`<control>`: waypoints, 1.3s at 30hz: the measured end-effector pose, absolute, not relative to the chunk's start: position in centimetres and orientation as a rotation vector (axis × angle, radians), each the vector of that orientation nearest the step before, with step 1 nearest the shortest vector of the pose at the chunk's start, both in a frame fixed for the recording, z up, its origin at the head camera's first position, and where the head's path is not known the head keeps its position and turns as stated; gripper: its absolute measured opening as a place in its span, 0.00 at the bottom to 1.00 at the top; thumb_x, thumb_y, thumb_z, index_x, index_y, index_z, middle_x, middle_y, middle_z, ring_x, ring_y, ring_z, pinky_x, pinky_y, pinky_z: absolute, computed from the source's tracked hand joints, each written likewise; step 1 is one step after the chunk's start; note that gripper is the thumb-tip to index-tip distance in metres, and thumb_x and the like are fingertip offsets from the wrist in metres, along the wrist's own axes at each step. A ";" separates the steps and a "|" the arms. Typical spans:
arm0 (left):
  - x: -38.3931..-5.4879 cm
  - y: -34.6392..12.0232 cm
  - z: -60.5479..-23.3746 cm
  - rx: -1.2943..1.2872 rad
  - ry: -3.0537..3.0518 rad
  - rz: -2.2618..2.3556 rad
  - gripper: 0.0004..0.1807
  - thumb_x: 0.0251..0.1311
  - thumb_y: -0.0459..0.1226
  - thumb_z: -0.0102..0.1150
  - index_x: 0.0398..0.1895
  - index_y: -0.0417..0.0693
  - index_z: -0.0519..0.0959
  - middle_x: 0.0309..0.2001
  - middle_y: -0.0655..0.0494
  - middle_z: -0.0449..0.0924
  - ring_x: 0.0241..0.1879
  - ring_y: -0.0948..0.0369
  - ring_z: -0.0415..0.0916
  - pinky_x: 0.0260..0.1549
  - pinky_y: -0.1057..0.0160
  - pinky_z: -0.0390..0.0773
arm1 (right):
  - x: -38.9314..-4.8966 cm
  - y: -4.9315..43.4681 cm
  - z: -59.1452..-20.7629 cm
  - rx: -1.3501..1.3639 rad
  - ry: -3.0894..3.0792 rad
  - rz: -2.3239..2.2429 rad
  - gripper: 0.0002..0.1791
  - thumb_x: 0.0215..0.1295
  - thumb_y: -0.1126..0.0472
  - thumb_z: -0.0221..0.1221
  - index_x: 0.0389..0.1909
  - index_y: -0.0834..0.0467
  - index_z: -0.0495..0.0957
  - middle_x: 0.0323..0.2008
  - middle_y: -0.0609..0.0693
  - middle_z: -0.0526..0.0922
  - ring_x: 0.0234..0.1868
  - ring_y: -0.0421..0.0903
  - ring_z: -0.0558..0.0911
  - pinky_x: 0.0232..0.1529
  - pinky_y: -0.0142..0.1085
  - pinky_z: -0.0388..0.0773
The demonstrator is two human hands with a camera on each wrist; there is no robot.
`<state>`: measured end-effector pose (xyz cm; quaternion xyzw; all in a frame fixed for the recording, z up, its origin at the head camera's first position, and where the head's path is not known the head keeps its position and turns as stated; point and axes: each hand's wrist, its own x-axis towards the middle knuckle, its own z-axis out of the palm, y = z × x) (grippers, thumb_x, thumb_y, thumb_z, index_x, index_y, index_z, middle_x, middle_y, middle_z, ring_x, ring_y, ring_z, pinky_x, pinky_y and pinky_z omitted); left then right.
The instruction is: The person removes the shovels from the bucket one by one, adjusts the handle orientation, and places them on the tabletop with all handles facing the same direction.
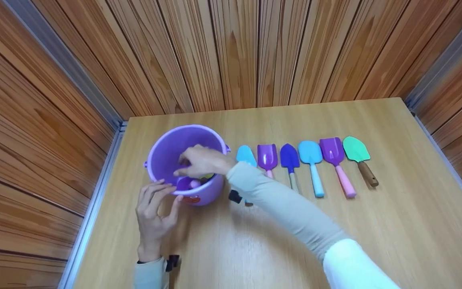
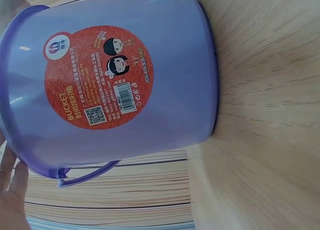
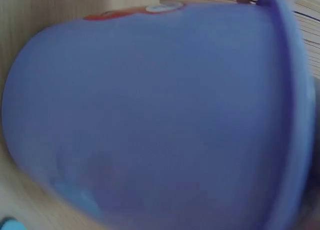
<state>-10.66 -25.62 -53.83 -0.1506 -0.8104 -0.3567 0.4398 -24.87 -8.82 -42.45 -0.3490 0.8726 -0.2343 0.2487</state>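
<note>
A purple bucket (image 1: 211, 192) stands upright on the table, its red round label (image 2: 100, 77) facing the left wrist camera. At its near-left rim, my left hand (image 1: 152, 212) grips the edge with the fingers over it and the thumb by the outer side. My right hand (image 1: 203, 160) reaches down inside the bucket mouth, thumb and fingers apart, with nothing visible between them. Beneath it in the bucket lie a purple piece (image 1: 183, 184), a pink rounded end (image 1: 195, 183) and something yellow-green (image 1: 207, 176), all partly hidden. The right wrist view mostly shows the bucket's blurred side.
Right of the bucket runs a row of toy shovels: light blue (image 1: 247, 154), purple (image 1: 267, 156), dark blue (image 1: 290, 155), another light blue (image 1: 310, 151), purple with pink handle (image 1: 332, 150), green with brown handle (image 1: 356, 149). My right sleeve covers some handles. Wood-panelled walls (image 1: 235, 56) enclose the table.
</note>
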 end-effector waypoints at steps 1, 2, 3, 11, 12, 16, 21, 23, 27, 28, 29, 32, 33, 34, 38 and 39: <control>-10.6 -25.6 -53.8 -0.370 -2.016 -0.889 0.18 0.71 0.50 0.68 0.46 0.44 0.90 0.47 0.48 0.89 0.57 0.45 0.81 0.69 0.65 0.76 | -25.0 -9.2 -42.6 -0.913 2.344 -0.591 0.31 0.77 0.39 0.61 0.70 0.54 0.79 0.57 0.52 0.88 0.54 0.47 0.87 0.64 0.45 0.85; -10.6 -25.7 -53.8 -0.368 -2.017 -0.893 0.18 0.71 0.50 0.68 0.46 0.45 0.90 0.47 0.48 0.89 0.57 0.45 0.81 0.69 0.66 0.76 | -25.2 -9.5 -42.8 -0.874 2.316 -0.537 0.31 0.76 0.38 0.61 0.69 0.55 0.79 0.55 0.52 0.88 0.51 0.47 0.87 0.62 0.45 0.85; -10.6 -25.7 -53.8 -0.366 -2.018 -0.895 0.17 0.71 0.50 0.68 0.46 0.45 0.90 0.47 0.48 0.89 0.57 0.45 0.81 0.69 0.66 0.76 | -25.4 -9.8 -42.9 -0.831 2.286 -0.486 0.31 0.76 0.38 0.61 0.66 0.55 0.80 0.53 0.53 0.88 0.49 0.48 0.87 0.60 0.45 0.86; -10.6 -25.8 -53.6 -0.377 -2.044 -0.870 0.18 0.71 0.50 0.68 0.47 0.45 0.90 0.47 0.48 0.89 0.57 0.45 0.82 0.69 0.68 0.75 | -27.1 -10.9 -43.1 -0.711 2.157 -0.223 0.17 0.74 0.43 0.61 0.39 0.54 0.78 0.42 0.53 0.84 0.44 0.50 0.83 0.45 0.39 0.84; -10.6 -25.8 -53.6 -0.376 -2.046 -0.870 0.18 0.71 0.50 0.68 0.47 0.45 0.90 0.47 0.48 0.89 0.57 0.45 0.82 0.69 0.68 0.75 | -27.2 -11.0 -43.0 -0.716 2.158 -0.199 0.15 0.75 0.46 0.60 0.38 0.54 0.77 0.39 0.51 0.82 0.42 0.48 0.82 0.43 0.37 0.82; -10.6 -25.8 -53.5 -0.378 -2.042 -0.875 0.18 0.71 0.50 0.68 0.46 0.43 0.90 0.47 0.47 0.89 0.57 0.45 0.82 0.69 0.68 0.75 | -27.5 -11.2 -42.8 -0.709 2.156 -0.104 0.09 0.76 0.52 0.56 0.39 0.54 0.73 0.37 0.50 0.76 0.38 0.46 0.76 0.34 0.34 0.72; -10.7 -25.9 -53.4 -0.381 -2.043 -0.881 0.18 0.71 0.49 0.69 0.47 0.43 0.90 0.47 0.48 0.89 0.57 0.46 0.82 0.69 0.67 0.76 | -28.2 -10.9 -42.8 -0.678 2.162 -0.067 0.09 0.76 0.54 0.56 0.46 0.55 0.73 0.42 0.51 0.73 0.42 0.47 0.73 0.38 0.35 0.73; -10.6 -25.9 -53.4 -0.382 -2.046 -0.882 0.18 0.71 0.49 0.69 0.47 0.44 0.90 0.48 0.49 0.89 0.57 0.46 0.82 0.69 0.67 0.76 | -28.4 -10.7 -42.9 -0.677 2.156 -0.071 0.11 0.76 0.53 0.56 0.49 0.56 0.73 0.44 0.52 0.73 0.45 0.48 0.74 0.41 0.36 0.74; -10.6 -25.8 -53.4 -0.382 -2.045 -0.882 0.18 0.71 0.50 0.69 0.47 0.44 0.90 0.48 0.50 0.89 0.58 0.46 0.82 0.69 0.67 0.76 | -28.4 -10.6 -43.5 -0.640 2.149 -0.097 0.15 0.77 0.50 0.56 0.55 0.56 0.74 0.54 0.55 0.79 0.49 0.50 0.77 0.42 0.36 0.76; -10.6 -25.8 -53.4 -0.383 -2.045 -0.881 0.18 0.71 0.50 0.69 0.47 0.44 0.90 0.48 0.50 0.89 0.58 0.46 0.82 0.69 0.67 0.76 | -28.4 -10.6 -43.5 -0.633 2.152 -0.095 0.16 0.78 0.49 0.56 0.55 0.55 0.74 0.56 0.56 0.79 0.50 0.50 0.77 0.42 0.36 0.76; -10.6 -25.8 -53.4 -0.384 -2.045 -0.878 0.18 0.71 0.49 0.69 0.47 0.44 0.90 0.48 0.50 0.89 0.58 0.46 0.82 0.69 0.67 0.76 | -28.5 -10.6 -43.6 -0.619 2.155 -0.102 0.16 0.78 0.49 0.56 0.55 0.55 0.74 0.56 0.56 0.79 0.51 0.50 0.78 0.41 0.35 0.76; -10.7 -25.8 -53.4 -0.389 -2.043 -0.875 0.18 0.71 0.49 0.69 0.47 0.43 0.90 0.48 0.50 0.89 0.57 0.46 0.82 0.69 0.66 0.76 | -28.5 -10.6 -43.4 -0.626 2.165 -0.090 0.16 0.77 0.49 0.57 0.53 0.56 0.74 0.51 0.54 0.78 0.51 0.50 0.77 0.41 0.35 0.75; -10.7 -25.8 -53.4 -0.391 -2.042 -0.874 0.18 0.70 0.49 0.69 0.46 0.43 0.90 0.48 0.50 0.89 0.57 0.45 0.82 0.69 0.66 0.76 | -28.5 -10.6 -43.3 -0.634 2.167 -0.076 0.16 0.77 0.49 0.58 0.53 0.56 0.73 0.49 0.53 0.76 0.50 0.49 0.76 0.41 0.35 0.74; -10.7 -25.8 -53.5 -0.390 -2.043 -0.869 0.18 0.70 0.49 0.69 0.46 0.43 0.90 0.48 0.50 0.89 0.57 0.45 0.82 0.69 0.66 0.76 | -28.5 -10.6 -43.1 -0.652 2.171 -0.053 0.15 0.76 0.50 0.58 0.51 0.56 0.73 0.47 0.52 0.74 0.49 0.49 0.74 0.41 0.35 0.73; -10.7 -25.8 -53.5 -0.386 -2.034 -0.857 0.18 0.70 0.49 0.69 0.45 0.42 0.90 0.46 0.49 0.89 0.56 0.45 0.82 0.69 0.66 0.76 | -28.5 -10.7 -42.2 -0.717 2.178 0.031 0.13 0.73 0.51 0.59 0.45 0.56 0.72 0.42 0.51 0.71 0.44 0.48 0.72 0.38 0.34 0.72; -10.6 -25.9 -53.5 -0.385 -2.034 -0.853 0.18 0.70 0.49 0.69 0.44 0.42 0.90 0.46 0.49 0.89 0.56 0.45 0.82 0.69 0.66 0.76 | -28.4 -10.7 -41.9 -0.719 2.177 0.039 0.13 0.72 0.51 0.60 0.44 0.56 0.72 0.42 0.51 0.71 0.43 0.47 0.72 0.37 0.34 0.72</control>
